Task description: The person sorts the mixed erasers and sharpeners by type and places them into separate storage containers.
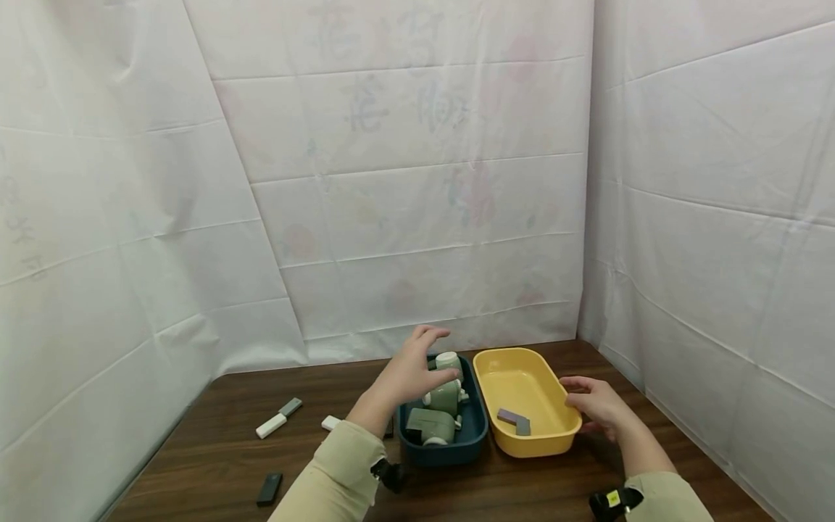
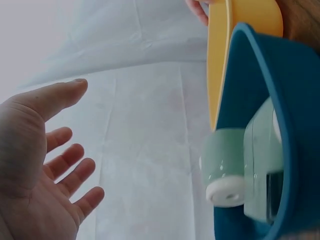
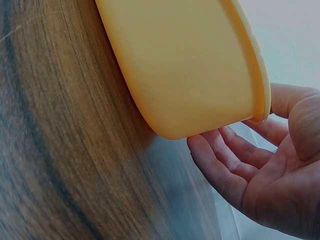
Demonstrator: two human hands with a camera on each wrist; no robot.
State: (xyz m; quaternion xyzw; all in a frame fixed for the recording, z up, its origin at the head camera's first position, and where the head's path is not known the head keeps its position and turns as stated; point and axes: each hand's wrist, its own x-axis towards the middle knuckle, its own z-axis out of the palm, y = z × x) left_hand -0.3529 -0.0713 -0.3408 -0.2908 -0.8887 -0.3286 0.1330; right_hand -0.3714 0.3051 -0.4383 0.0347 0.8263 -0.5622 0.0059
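My left hand (image 1: 407, 373) hovers above the dark blue bin (image 1: 481, 428), fingers spread and holding nothing; the left wrist view also shows its loosely bent fingers apart from the bin. Inside that bin lie several pale green vessels (image 1: 443, 397) with white ends, partly covered by the hand in the head view. A yellow bin (image 1: 522, 373) stands close to its right. My right hand (image 1: 603, 406) holds the yellow bin's right side, thumb at the rim and fingers against the outer wall (image 3: 200, 100). Two small flat blocks, purplish and grey (image 1: 514, 420), lie in the yellow bin.
Left on the brown wooden table (image 1: 196, 464) lie a white block (image 1: 270, 425), a grey block (image 1: 290, 407) and a black block (image 1: 269, 489). Another white block (image 1: 330, 422) is partly behind my left forearm. White sheets (image 1: 424, 217) hang behind and at both sides.
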